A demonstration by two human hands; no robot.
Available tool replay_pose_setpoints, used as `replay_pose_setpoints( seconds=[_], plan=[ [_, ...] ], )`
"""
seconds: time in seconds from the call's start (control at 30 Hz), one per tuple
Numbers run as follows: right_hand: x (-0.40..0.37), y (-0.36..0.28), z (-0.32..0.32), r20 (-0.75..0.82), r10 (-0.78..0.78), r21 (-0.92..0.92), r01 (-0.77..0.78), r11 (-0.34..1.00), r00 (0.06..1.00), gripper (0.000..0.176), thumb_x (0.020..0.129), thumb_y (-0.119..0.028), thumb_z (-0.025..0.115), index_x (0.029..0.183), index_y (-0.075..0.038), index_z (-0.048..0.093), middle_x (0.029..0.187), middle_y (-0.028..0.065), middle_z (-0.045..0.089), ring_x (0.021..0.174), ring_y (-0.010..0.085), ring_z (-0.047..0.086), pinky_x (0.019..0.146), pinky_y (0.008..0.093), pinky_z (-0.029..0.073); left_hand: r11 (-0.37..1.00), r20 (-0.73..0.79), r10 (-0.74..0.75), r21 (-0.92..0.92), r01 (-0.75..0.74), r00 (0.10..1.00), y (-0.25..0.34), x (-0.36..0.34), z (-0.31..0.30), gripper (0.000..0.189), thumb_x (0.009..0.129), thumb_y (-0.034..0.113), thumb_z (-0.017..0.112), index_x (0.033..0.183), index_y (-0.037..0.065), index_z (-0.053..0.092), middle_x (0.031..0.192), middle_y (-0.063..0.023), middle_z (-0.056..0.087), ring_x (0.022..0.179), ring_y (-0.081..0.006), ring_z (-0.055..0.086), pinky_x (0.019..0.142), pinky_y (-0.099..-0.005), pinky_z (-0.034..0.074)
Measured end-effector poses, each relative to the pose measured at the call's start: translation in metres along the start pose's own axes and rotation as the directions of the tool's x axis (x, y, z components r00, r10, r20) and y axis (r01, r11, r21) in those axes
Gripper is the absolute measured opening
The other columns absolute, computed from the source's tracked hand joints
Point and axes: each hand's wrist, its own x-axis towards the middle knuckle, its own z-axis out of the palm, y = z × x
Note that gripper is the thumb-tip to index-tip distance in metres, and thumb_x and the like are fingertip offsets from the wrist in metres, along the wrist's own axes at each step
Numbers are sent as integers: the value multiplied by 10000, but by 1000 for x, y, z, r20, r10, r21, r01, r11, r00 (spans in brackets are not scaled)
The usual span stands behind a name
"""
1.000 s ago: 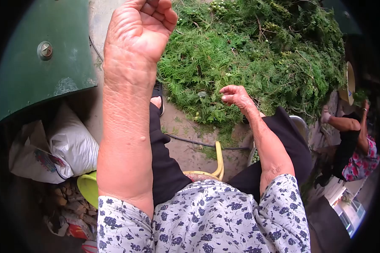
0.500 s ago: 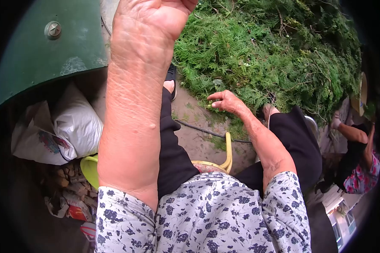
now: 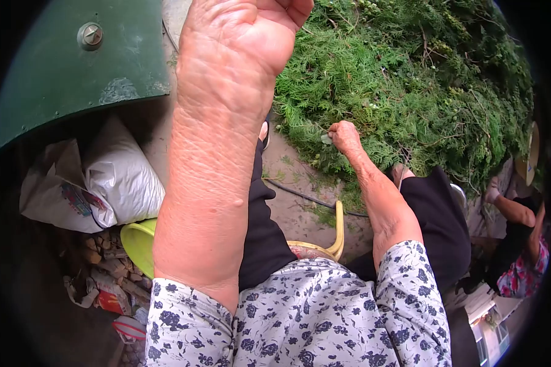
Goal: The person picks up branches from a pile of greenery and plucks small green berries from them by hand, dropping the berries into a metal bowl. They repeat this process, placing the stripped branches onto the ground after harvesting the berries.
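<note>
My left hand (image 3: 245,24) is raised close to the camera, palm side showing, and the top edge cuts off most of its fingers. The finger part in view curls inward; whatever it may hold is hidden. Lower down, my right hand (image 3: 346,137) is closed at the near edge of a big heap of cut evergreen branches (image 3: 373,79). Its fingers pinch a green sprig, and a pale leaf-like bit (image 3: 326,139) shows beside the fingertips. The heap's flat, feathery green foliage spreads in front of my knees.
A green metal panel (image 3: 55,61) with a star boss stands at left, above white sacks (image 3: 122,171). A lime-green basin (image 3: 139,244) sits by wood pieces (image 3: 113,266). Between my legs is a yellow chair frame (image 3: 339,229); a black hose (image 3: 300,194) crosses the ground. Another person (image 3: 526,244) sits at right.
My right hand has moved forward from over the ground to the edge of the branch heap, and its spread fingers have closed. My left hand stays raised; the view has shifted slightly.
</note>
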Motion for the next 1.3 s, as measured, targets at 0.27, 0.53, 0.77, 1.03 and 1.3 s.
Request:
replay_pose_setpoints(
  seconds=[0.27, 0.53, 0.77, 1.03, 1.3],
  plan=[
    [-36, -28, -99, 118, 170, 790, -196, 581, 978, 172, 818, -126, 611, 939, -5, 621, 640, -14, 569, 499, 66, 488, 450, 211, 407, 994, 10, -101, -38, 102, 995, 5, 9, -8, 100, 825, 159, 613, 862, 67, 600, 724, -23, 611, 609, -124, 557, 564, -250, 464],
    [-47, -17, -118, 146, 118, 951, -173, 258, 982, 176, 822, -113, 625, 976, -34, 592, 717, -17, 572, 540, 85, 510, 459, 237, 442, 992, 92, -98, -69, 105, 991, 5, 16, -20, 92, 820, 161, 616, 852, 76, 603, 713, -11, 611, 598, -119, 562, 550, -251, 467],
    [-70, -30, -119, 156, 88, 766, -177, 617, 984, 193, 789, -106, 643, 935, 21, 638, 687, 25, 612, 513, 92, 535, 459, 237, 443, 988, 91, -110, -102, 119, 990, 9, 15, -20, 94, 821, 160, 609, 850, 70, 601, 709, -19, 607, 596, -121, 554, 546, -250, 457],
    [-67, -49, -113, 655, 149, -171, -46, 984, 741, 215, 692, -108, 702, 907, -100, 696, 808, 64, 678, 605, 152, 631, 557, 289, 542, 989, -7, -38, -141, 36, 999, 29, 21, -29, 100, 819, 153, 607, 855, 60, 605, 720, -22, 601, 610, -123, 543, 568, -254, 448],
    [17, -142, -349, -600, -125, 766, 613, 192, 790, 441, 869, -108, 557, 1261, -2, 385, 1035, 153, 553, 951, 270, 578, 782, 370, 508, 977, -25, -77, -202, 70, 997, 35, 23, -32, 93, 841, 146, 588, 861, 55, 599, 733, -21, 602, 626, -119, 541, 582, -265, 445]
  ],
)
